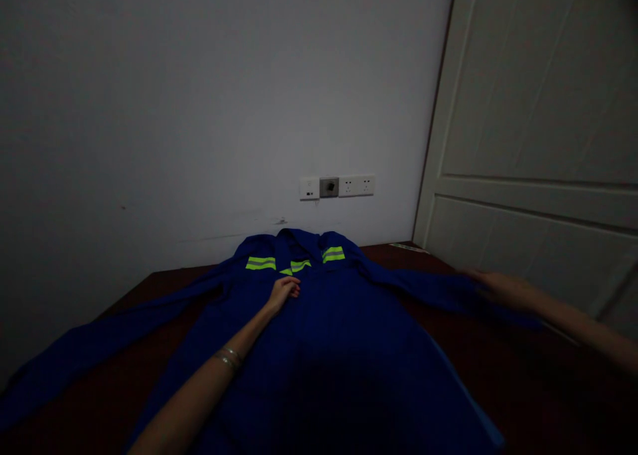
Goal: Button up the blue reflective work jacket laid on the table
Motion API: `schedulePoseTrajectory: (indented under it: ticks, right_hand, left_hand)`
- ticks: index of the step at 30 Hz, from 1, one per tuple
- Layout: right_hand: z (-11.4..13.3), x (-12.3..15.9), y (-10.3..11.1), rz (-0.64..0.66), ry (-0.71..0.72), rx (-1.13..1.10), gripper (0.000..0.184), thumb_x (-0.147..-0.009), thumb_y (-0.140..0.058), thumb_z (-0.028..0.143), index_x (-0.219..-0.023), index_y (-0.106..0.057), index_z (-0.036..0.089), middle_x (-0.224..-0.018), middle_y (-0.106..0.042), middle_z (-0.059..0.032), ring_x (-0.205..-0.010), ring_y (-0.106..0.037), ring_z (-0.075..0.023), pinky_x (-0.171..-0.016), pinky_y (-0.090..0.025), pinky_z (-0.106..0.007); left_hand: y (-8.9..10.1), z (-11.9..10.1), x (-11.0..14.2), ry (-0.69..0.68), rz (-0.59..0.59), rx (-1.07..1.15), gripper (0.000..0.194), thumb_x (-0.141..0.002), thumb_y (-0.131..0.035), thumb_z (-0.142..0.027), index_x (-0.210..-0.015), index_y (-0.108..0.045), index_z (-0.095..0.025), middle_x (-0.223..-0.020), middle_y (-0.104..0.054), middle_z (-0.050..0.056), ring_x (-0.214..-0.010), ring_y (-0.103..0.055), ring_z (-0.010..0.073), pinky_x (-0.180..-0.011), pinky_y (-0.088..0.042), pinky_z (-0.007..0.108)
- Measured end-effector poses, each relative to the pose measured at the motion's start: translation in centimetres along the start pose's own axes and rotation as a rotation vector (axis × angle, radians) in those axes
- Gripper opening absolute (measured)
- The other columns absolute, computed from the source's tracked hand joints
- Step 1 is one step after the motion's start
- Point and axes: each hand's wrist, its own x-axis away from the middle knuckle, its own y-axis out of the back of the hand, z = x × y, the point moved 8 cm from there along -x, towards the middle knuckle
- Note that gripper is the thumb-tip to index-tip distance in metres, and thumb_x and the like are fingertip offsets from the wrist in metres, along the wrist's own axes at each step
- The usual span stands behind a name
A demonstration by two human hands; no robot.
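Observation:
A blue work jacket (339, 322) lies spread out, its collar toward the wall and its sleeves out to both sides. Yellow-green reflective strips (260, 263) with a grey middle band cross its chest. My left hand (285, 292), with silver bangles at the wrist, rests on the jacket's front just below the collar opening. Its fingers are curled in and appear closed on the cloth of the front edge. Over at the right sleeve (428, 287), my right hand (498, 289) is at the outer part, smeared by motion, so its fingers cannot be made out.
Under the jacket is a dark reddish-brown tabletop (468, 335), which meets a pale wall (199, 109). Sockets and switches (337, 187) sit low on that wall. A light panelled door (523, 143) stands close on the right. The room is dim.

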Motion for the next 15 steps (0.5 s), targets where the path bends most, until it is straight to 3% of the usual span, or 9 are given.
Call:
schedulePoseTrajectory:
  ticks: [1,5,9,12,15]
  right_hand:
    - [1.4,0.6,-0.5,0.081,0.034,-0.065,0.040,-0.074,-0.043,0.025,-0.110,-0.059,0.015,-0.107,-0.062,-0.0106,-0.088,-0.061,-0.0187,-0.076,-0.044,-0.024]
    - [4.9,3.8,-2.0,0.107,-0.021,-0.225,0.042,-0.076,-0.045,0.041,-0.109,-0.058,0.018,-0.106,-0.063,-0.0067,-0.095,-0.059,-0.0215,-0.084,-0.045,-0.029]
    - [7.8,7.6,-4.6,0.124,-0.054,-0.331,0.041,-0.077,-0.044,0.044,-0.104,-0.060,0.019,-0.107,-0.062,-0.0072,-0.096,-0.059,-0.0230,-0.085,-0.046,-0.031]
    - [10.2,10.2,-5.8,0.141,-0.074,-0.349,0.042,-0.076,-0.045,0.046,-0.105,-0.061,0.020,-0.108,-0.062,-0.0079,-0.096,-0.059,-0.0248,-0.084,-0.047,-0.033]
    - [12.4,12.1,-6.8,0.192,-0.066,-0.360,0.044,-0.077,-0.045,0.048,-0.110,-0.057,0.022,-0.110,-0.061,-0.0070,-0.096,-0.059,-0.0234,-0.080,-0.049,-0.029]
  left_hand:
    - [0.0,0.0,0.3,0.034,0.033,-0.038,0.019,-0.058,-0.051,-0.013,-0.075,-0.058,-0.009,-0.061,-0.059,0.002,-0.052,-0.056,0.0094,-0.053,-0.046,0.021]
    - [2.5,-0.9,2.7,0.135,0.073,-0.240,0.023,-0.058,-0.055,-0.017,-0.080,-0.058,-0.010,-0.071,-0.061,0.004,-0.058,-0.056,0.0108,-0.054,-0.046,0.021]
    - [7.7,-4.0,7.1,0.110,0.102,-0.519,0.034,-0.061,-0.056,-0.033,-0.088,-0.056,-0.011,-0.084,-0.060,0.008,-0.069,-0.057,0.0157,-0.050,-0.044,0.022]
    - [12.3,-5.9,11.4,0.118,0.102,-0.792,0.039,-0.064,-0.050,-0.040,-0.090,-0.056,-0.012,-0.079,-0.060,0.007,-0.068,-0.056,0.0176,-0.049,-0.042,0.023]
    - [16.5,-6.5,16.2,0.149,0.089,-1.083,0.032,-0.064,-0.047,-0.041,-0.077,-0.058,-0.013,-0.078,-0.061,0.007,-0.070,-0.058,0.0181,-0.057,-0.043,0.024]
